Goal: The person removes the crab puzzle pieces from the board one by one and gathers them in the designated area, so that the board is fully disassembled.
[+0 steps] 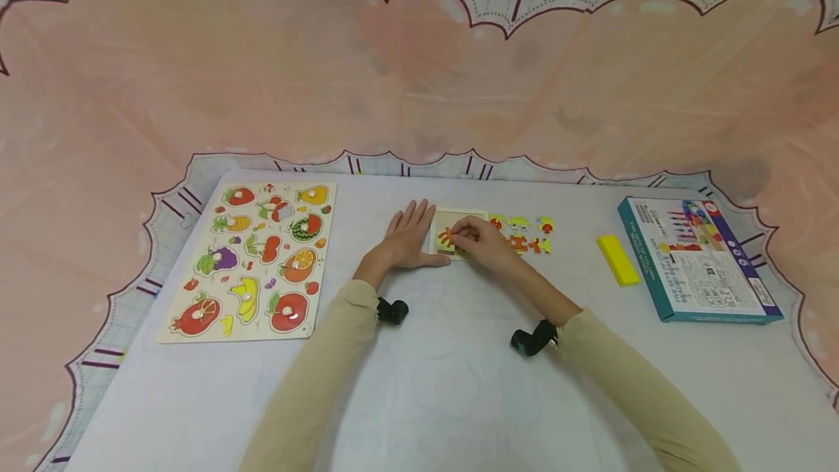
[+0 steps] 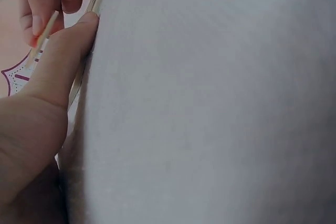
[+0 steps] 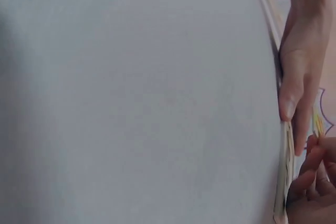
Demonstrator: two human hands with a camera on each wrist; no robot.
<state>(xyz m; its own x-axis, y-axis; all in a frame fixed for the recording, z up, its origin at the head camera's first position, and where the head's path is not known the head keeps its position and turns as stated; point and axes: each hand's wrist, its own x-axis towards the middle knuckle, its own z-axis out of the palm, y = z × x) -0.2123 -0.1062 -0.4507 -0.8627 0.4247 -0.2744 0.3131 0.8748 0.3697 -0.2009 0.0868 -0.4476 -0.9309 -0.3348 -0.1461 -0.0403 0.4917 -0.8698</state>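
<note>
A small wooden puzzle tray [image 1: 452, 213] lies near the far middle of the white table. My left hand [image 1: 408, 240] rests flat at its left side, fingers straight and thumb along the near edge. Over the tray, my right hand [image 1: 483, 240] pinches a red and yellow puzzle piece [image 1: 445, 241] between thumb and fingers. Seen edge-on in the left wrist view, the piece [image 2: 47, 29] is thin and tilted up. The right hand hides part of the tray's inside. Several loose puzzle pieces [image 1: 518, 242] lie just right of the tray.
At the left lies a large fruit puzzle board [image 1: 262, 297]. On the right are a yellow block [image 1: 617, 260] and a blue-edged printed box [image 1: 698, 268]. A patterned cloth [image 1: 419, 79] hangs behind the table.
</note>
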